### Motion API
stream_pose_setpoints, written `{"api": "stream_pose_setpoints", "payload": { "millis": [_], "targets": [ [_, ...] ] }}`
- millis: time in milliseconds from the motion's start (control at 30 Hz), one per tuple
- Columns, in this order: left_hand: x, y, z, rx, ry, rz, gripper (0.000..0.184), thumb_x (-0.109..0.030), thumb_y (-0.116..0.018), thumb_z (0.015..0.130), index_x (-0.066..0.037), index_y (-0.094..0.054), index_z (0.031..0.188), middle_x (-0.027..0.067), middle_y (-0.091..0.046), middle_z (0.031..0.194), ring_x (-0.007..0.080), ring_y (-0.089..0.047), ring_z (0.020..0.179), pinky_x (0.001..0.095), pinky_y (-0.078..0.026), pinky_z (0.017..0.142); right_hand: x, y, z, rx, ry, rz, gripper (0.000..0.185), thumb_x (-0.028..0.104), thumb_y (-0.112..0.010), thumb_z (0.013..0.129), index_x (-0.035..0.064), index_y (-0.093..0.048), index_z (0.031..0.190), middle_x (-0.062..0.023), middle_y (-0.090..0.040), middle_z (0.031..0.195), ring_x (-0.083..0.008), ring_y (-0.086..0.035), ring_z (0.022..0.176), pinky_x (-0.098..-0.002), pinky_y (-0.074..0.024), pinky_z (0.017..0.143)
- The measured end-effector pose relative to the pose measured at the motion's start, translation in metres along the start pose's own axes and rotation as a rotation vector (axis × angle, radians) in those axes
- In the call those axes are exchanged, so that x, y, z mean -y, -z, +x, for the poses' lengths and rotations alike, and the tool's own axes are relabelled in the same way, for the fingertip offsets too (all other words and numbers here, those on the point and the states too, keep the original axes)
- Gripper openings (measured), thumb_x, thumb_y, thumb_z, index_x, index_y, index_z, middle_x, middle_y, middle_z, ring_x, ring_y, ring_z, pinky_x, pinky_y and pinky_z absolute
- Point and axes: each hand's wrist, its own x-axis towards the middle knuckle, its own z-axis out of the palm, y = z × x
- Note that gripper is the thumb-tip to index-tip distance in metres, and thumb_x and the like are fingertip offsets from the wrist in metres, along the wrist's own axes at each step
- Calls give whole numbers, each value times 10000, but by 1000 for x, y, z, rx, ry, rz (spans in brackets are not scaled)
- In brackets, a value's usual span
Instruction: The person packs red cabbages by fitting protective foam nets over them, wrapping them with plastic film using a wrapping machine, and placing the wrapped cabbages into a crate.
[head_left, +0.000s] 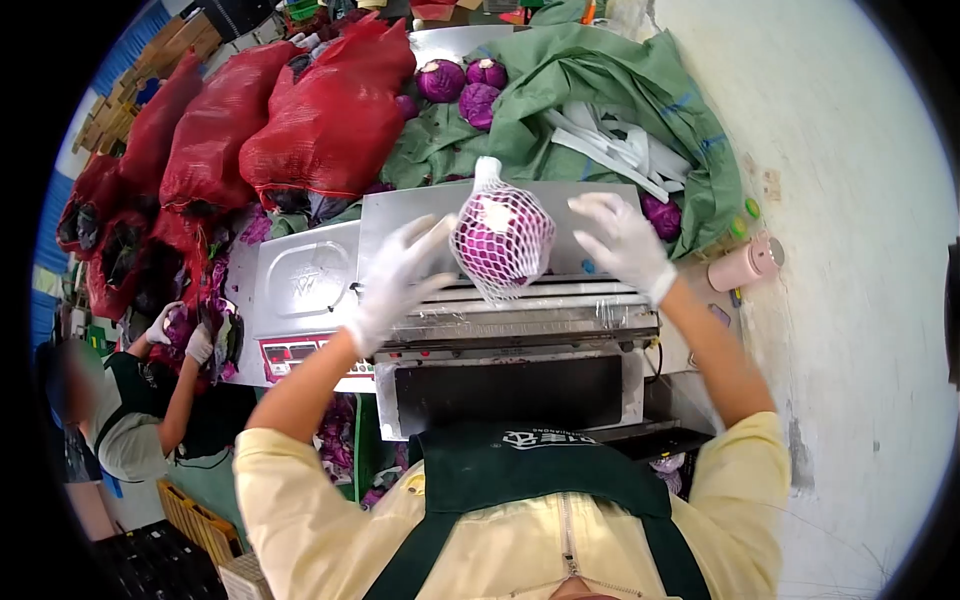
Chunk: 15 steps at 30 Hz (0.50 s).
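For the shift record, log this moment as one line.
left hand: gloved, open, close to netted cabbage, contact unclear; right hand: gloved, open, apart from it; netted cabbage: on metal plate

Netting [503, 240] — matt plastic; machine top [400, 205] — smooth metal.

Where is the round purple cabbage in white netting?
In the head view, the cabbage is above centre, over the silver metal machine, between the white-gloved left hand and matching right hand.
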Motion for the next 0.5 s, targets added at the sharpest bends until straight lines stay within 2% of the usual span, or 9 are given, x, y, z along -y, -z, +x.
{"api": "stream_pose_setpoints", "payload": {
  "millis": [67, 133, 200, 267, 300, 400, 433, 467, 500],
  "targets": [
    [3, 36, -27, 205, -122, 519, 687, -271, -734, 751, -273, -474, 1387, 129, -531, 1267, 302, -601, 1008, 419, -511, 824, -12, 35, -25, 212, 273, -301, 477, 255, -710, 766, 181, -581, 1220, -60, -569, 1109, -245, -583, 987, -374, -487, 798],
    [19, 55, -49, 316, -177, 600, 686, -262, -716, 749, -293, -464, 1387, 112, -534, 1253, 268, -619, 911, 401, -526, 735, -12, 54, -45, 451, 349, -481, 542, 262, -732, 719, 222, -564, 1233, -44, -559, 1060, -218, -585, 932, -361, -476, 743],
    [20, 55, -58, 421, -225, 690, 688, -254, -698, 747, -313, -454, 1388, 95, -538, 1238, 235, -638, 813, 384, -540, 646, -15, 50, -58, 514, 378, -529, 501, 255, -695, 740, 252, -560, 1222, -38, -553, 1045, -211, -588, 911, -354, -469, 722],
    [16, 44, -49, 496, -416, 742, 622, -229, -633, 783, -320, -464, 1375, 77, -534, 1216, 219, -628, 705, 365, -537, 566, -22, 31, -64, 570, 535, -478, 378, 241, -638, 773, 247, -589, 1148, -35, -565, 1043, -209, -594, 901, -349, -473, 727],
    [16, 35, -44, 510, -431, 671, 541, -209, -585, 816, -321, -502, 1338, 65, -525, 1229, 224, -628, 719, 366, -547, 575, -17, 21, -63, 564, 553, -443, 209, 226, -592, 797, 225, -615, 1005, -33, -579, 1028, -201, -602, 891, -331, -481, 710],
    [11, 1, -45, 260, -464, 483, 348, -147, -612, 773, -149, -645, 1119, 59, -554, 1225, 202, -641, 742, 320, -552, 597, 3, -4, -64, 423, 347, -217, 74, 158, -615, 797, 129, -594, 862, -53, -583, 1018, -224, -617, 851, -359, -511, 674],
    [5, 1, -45, 225, -371, 368, 163, -104, -616, 835, -83, -661, 991, 65, -624, 1131, 164, -654, 737, 270, -532, 597, 14, 3, -61, 395, 206, 67, 61, 123, -619, 840, 84, -576, 863, -90, -594, 928, -233, -638, 791, -348, -517, 654],
    [-1, 5, -51, 223, -364, 370, 163, -104, -616, 835, -83, -661, 991, 65, -624, 1131, 164, -654, 737, 270, -532, 597, 22, 15, -61, 398, 212, 68, 61, 123, -619, 840, 84, -576, 863, -90, -594, 928, -233, -638, 791, -348, -517, 654],
    [-15, 19, -55, 231, 117, -43, 101, -101, -597, 882, -70, -651, 962, 68, -647, 1070, 150, -656, 731, 263, -528, 606, 28, 31, -59, 460, 60, 189, 50, 103, -603, 866, 69, -568, 861, -91, -606, 880, -206, -646, 761, -327, -515, 645]
  ]
}}
